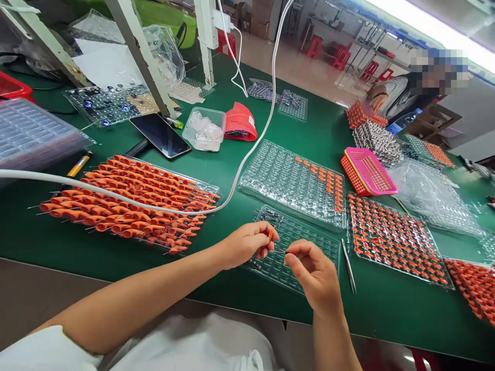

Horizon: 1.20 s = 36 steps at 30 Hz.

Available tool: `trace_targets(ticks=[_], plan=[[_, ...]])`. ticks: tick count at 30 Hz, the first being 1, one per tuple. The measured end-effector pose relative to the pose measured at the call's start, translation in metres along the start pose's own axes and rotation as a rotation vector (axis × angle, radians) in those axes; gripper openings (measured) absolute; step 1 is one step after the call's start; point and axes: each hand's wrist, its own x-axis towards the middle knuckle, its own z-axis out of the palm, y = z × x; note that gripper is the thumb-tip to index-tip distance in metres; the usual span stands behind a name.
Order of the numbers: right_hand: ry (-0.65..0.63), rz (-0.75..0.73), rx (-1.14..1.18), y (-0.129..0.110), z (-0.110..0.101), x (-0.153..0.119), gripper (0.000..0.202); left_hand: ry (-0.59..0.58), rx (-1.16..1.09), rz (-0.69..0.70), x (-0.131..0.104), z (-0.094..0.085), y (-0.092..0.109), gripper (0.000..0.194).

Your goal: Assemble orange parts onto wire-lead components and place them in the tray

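Note:
My left hand (249, 243) is closed in a pinch on a small orange plastic piece (270, 235). Close to its right, my right hand (315, 270) pinches the dark end of a thin wire-like part (279, 251), which reaches toward the left fingers. Whether the wire enters the orange piece is too small to tell. Both hands are above a clear blister tray (309, 242) that has several small dark parts with leads (273, 215) in its left pockets. Right of this tray lies a pair of metal tweezers (348, 265).
Another clear tray (286, 172), partly filled with orange pieces, lies behind. Orange parts with wire leads (127, 201) are piled at left. A filled orange tray (394, 239) and a pink basket (369, 170) stand right. A white cable (247, 154) hangs across. A person (402, 93) sits opposite.

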Motion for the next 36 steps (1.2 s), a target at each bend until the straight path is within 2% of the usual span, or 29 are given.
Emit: trace_targets(ticks=[3, 6, 14, 21, 28, 36], plan=[[0.052, -0.182, -0.069, 0.007, 0.0, 0.001, 0.003, -0.015, -0.058, 0.002, -0.001, 0.001, 0.009, 0.016], [0.111, -0.317, -0.13, 0.015, 0.003, 0.003, 0.014, -0.038, -0.081, 0.022, 0.0, -0.001, 0.013, 0.014], [0.17, -0.551, -0.343, 0.024, 0.008, 0.008, 0.038, -0.005, 0.258, 0.014, -0.001, 0.004, 0.011, 0.031], [0.16, -0.547, -0.42, 0.029, 0.01, 0.007, 0.041, 0.008, 0.144, 0.008, 0.003, 0.006, 0.003, 0.032], [0.143, -0.487, -0.382, 0.026, 0.015, 0.007, 0.027, 0.021, 0.084, 0.009, 0.001, 0.008, 0.0, 0.035], [0.134, -0.271, -0.177, 0.022, 0.015, 0.003, 0.01, 0.002, 0.046, 0.041, -0.003, 0.007, 0.0, 0.034]])
